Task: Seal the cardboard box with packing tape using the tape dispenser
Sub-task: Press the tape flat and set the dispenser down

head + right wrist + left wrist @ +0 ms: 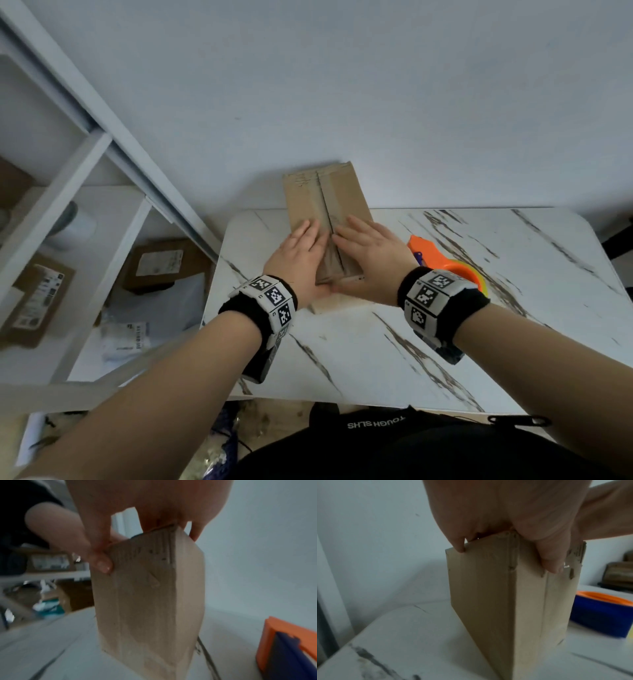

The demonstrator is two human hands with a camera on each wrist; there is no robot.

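Note:
A tall brown cardboard box (325,192) stands on the white marble table (445,342), its two top flaps folded down and meeting at a centre seam. My left hand (301,253) lies flat on the left flap and my right hand (373,257) flat on the right flap, both pressing down. In the left wrist view the thumb of the left hand (488,507) hangs over the near face of the box (505,601). The right hand (145,500) does the same on the box (145,601). The orange and blue tape dispenser (442,260) lies on the table just right of the box, untouched.
White shelving (68,205) stands left of the table with several cardboard parcels (161,263) and plastic bags on it. A plain wall runs behind the box. The dispenser (599,612) (288,649) sits close to the box's right side.

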